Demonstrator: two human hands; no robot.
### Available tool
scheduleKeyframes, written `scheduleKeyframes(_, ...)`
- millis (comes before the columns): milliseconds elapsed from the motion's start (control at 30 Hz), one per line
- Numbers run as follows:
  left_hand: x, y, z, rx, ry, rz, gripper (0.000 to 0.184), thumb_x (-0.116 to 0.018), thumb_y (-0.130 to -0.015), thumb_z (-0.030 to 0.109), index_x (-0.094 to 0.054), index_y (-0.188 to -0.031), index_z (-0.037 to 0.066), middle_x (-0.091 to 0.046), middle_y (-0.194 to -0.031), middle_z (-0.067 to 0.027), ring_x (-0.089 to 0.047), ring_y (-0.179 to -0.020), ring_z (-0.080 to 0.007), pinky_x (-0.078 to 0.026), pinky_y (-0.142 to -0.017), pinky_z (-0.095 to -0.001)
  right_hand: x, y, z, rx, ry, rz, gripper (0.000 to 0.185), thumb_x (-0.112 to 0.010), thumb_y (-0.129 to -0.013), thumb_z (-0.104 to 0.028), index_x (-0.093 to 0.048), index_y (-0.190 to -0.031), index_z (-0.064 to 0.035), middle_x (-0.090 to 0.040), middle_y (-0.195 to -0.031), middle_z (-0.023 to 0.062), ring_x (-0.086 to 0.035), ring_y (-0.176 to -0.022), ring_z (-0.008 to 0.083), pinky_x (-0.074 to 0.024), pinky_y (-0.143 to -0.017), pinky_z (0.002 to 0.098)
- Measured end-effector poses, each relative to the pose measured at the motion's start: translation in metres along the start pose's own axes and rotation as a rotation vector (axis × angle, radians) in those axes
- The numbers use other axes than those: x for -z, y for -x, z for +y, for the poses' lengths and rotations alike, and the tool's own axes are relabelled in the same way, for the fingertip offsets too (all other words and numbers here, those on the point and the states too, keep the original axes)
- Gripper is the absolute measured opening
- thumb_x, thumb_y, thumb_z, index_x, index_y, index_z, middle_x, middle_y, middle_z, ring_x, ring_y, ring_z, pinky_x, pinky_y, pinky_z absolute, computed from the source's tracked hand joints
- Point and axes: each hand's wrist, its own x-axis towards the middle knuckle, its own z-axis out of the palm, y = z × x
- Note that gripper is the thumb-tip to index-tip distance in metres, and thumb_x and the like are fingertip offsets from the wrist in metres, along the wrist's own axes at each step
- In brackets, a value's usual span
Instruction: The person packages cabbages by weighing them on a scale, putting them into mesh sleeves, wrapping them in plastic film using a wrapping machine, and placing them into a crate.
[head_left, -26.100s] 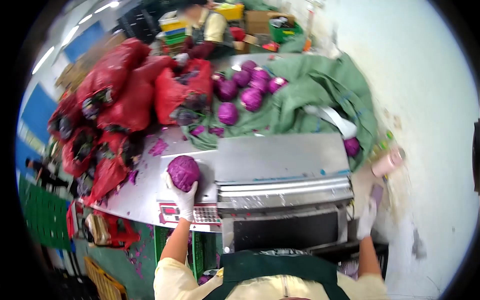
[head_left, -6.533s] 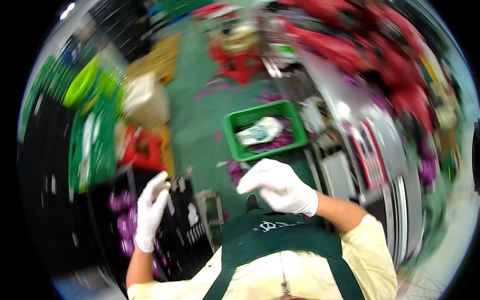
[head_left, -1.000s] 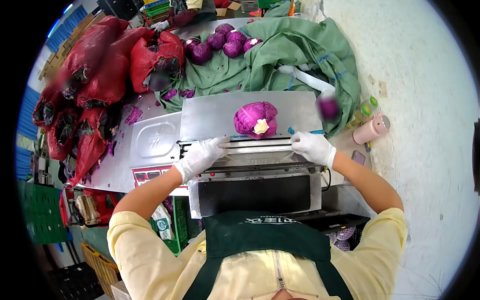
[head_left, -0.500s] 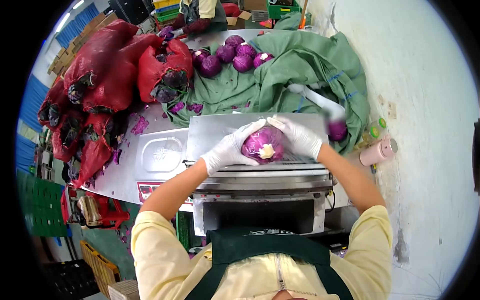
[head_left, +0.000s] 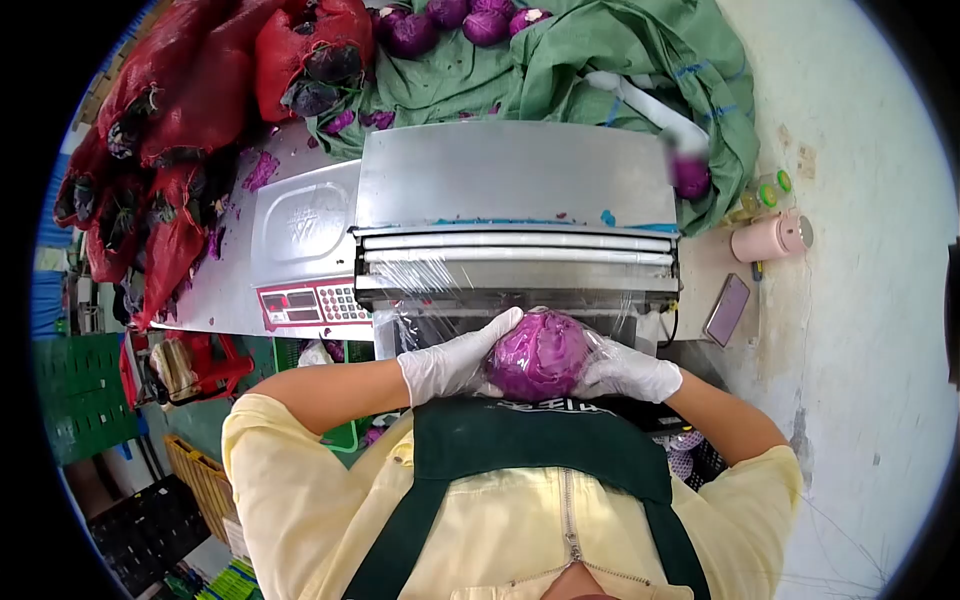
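A red cabbage (head_left: 540,355) sits between my two white-gloved hands, close in front of my apron. Clear plastic film (head_left: 415,280) stretches from the wrapping machine (head_left: 515,180) toward it and shows as shiny creases around its sides. On the cabbage's left side, my left hand (head_left: 455,360) is closed against it. My right hand (head_left: 625,368) grips the opposite side, its fingers partly hidden behind the cabbage and film. The machine's white rollers (head_left: 515,250) lie just beyond my hands.
Left of the machine stands a weighing scale (head_left: 310,230) with a red keypad panel. Red mesh sacks (head_left: 200,90) are piled at the far left. More cabbages (head_left: 410,35) lie on a green cloth (head_left: 440,85). At right are a phone (head_left: 727,310) and a pink bottle (head_left: 770,238).
Both hands have brought the cabbage from above the machine's plate back toward my body. Film now spans from the rollers to it. The view has tilted downward.
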Motion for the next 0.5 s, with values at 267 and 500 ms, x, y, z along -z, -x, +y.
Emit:
scheduleKeyframes(267,0.0,0.034,-0.073,-0.609,-0.303,0.255,0.058,-0.069,-0.087,0.023,-0.046,-0.134,-0.001,-0.06,-0.123,-0.0125,-0.057,-0.115,-0.0188,-0.044,-0.097,-0.03,0.026,0.002,0.078,0.036,-0.249,0.027,0.065,-0.063,-0.089,-0.026,-0.032,-0.143,-0.0073,-0.048,-0.135,0.0103,-0.05,-0.122,0.0201,-0.0419,-0.101,0.0355)
scheduleKeyframes(500,0.027,0.054,-0.132,-1.046,-0.922,0.829,0.018,-0.059,-0.094,0.019,-0.064,-0.099,0.002,-0.066,-0.083,-0.0041,-0.061,-0.072,-0.0117,-0.047,-0.063,-0.0249,-0.011,0.016,0.134,0.606,0.363,0.565,0.03,-0.045,-0.101,-0.027,-0.061,-0.102,-0.0021,-0.066,-0.09,0.0083,-0.064,-0.085,0.0162,-0.0514,-0.082,0.0298)
